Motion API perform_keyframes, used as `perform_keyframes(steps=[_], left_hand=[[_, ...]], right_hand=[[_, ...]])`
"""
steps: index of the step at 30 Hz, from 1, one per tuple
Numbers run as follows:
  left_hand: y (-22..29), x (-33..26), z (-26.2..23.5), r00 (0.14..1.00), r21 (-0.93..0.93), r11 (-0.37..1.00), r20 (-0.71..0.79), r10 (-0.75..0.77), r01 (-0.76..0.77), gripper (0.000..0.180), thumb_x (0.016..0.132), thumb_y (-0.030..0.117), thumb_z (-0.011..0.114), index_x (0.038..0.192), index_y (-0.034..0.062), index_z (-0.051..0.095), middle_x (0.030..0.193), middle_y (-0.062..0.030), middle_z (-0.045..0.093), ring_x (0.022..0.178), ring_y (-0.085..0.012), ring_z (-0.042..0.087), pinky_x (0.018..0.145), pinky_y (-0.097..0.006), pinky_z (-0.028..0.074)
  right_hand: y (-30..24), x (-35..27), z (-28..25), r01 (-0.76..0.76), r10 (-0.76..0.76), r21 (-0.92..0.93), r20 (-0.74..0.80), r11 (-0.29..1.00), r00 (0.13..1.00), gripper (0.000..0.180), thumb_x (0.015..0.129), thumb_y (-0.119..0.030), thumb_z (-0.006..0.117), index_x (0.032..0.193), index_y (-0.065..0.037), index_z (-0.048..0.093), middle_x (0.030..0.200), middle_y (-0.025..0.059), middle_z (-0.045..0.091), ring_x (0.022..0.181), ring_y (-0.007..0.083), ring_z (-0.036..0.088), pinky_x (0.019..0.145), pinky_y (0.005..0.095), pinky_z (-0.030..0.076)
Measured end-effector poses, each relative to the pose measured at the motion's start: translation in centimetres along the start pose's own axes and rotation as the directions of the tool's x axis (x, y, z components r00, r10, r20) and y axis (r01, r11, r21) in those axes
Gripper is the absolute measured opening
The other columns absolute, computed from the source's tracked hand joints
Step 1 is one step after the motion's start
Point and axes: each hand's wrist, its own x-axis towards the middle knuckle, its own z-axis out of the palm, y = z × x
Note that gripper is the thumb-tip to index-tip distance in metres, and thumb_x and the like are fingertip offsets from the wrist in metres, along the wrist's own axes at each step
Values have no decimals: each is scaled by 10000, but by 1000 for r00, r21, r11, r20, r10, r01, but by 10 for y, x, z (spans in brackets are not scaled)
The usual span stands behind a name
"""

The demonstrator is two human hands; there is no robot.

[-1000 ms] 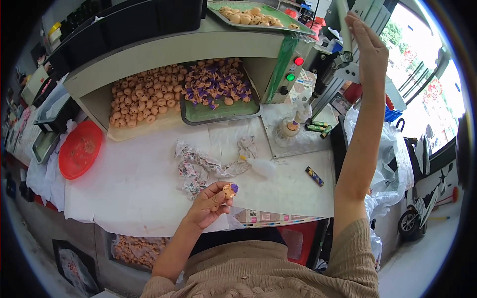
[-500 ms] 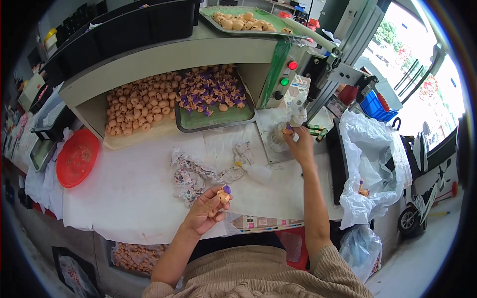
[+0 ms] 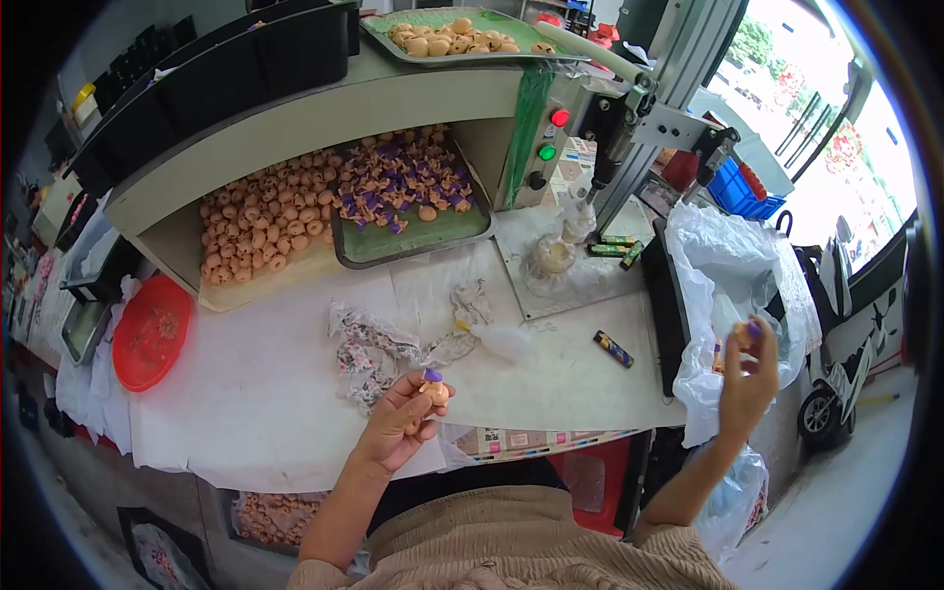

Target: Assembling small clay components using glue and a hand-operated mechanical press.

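Note:
Over the table's front edge, my left hand (image 3: 391, 428) is closed on a small peach toy figure (image 3: 435, 392) with a purple top. Its fingers also cover a round peach piece (image 3: 413, 427). To the right, my right hand (image 3: 749, 385) pinches another purple-topped toy figure (image 3: 750, 332) above a black bin lined with a white plastic bag (image 3: 703, 418). Inside the bag a similar figure partly shows beside the fingers. The press machine (image 3: 610, 143) stands at centre right, with nothing visible in its clear round holder (image 3: 554, 256).
Round peach heads (image 3: 261, 221) fill the shelf, beside a tray (image 3: 413, 248) of purple-and-peach pieces. A crumpled floral cloth (image 3: 364, 344), a white squeeze bottle (image 3: 501, 340) and a dark cylinder (image 3: 614, 349) lie on the table. A red basin (image 3: 149, 334) sits at left; another tray (image 3: 472, 57) stands above.
My right hand has moved from the press holder over to the bagged bin, carrying a figure. That uncovers the holder and the dark cylinder. My left hand keeps its figure; the view has shifted slightly.

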Motion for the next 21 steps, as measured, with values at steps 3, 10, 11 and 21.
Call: perform_keyframes(steps=[3,10,11,21], left_hand=[[10,8,27,1000,116,993,-13,-17,19,289,903,101,616,1183,121,544,1129,-104,607,940,-126,609,590,-205,500],[27,73,96,999,492,870,13,-38,27,263,902,154,631,1152,99,571,1046,-3,617,928,-102,613,646,-207,516],[28,87,104,999,494,869,13,-32,21,263,902,154,631,1152,99,571,1046,-3,617,928,-102,613,646,-207,516],[-38,258,114,960,838,529,-22,280,-135,240,804,159,731,997,47,641,1006,-17,569,790,-114,552,628,-258,474]], right_hand=[[98,31,-25,27,16,-222,187,975,982,287,795,-82,622,1075,-17,621,864,112,658,715,150,617,603,292,472],[176,40,-16,-46,198,-264,587,963,785,282,762,-96,670,1006,42,641,756,103,670,660,158,632,603,285,478],[175,39,-16,-44,193,-258,586,965,787,282,762,-96,670,1006,42,641,756,103,670,660,158,632,603,285,478],[50,44,-58,138,-164,89,485,986,859,322,777,-51,679,1096,-16,652,953,127,691,857,205,653,721,317,485]])
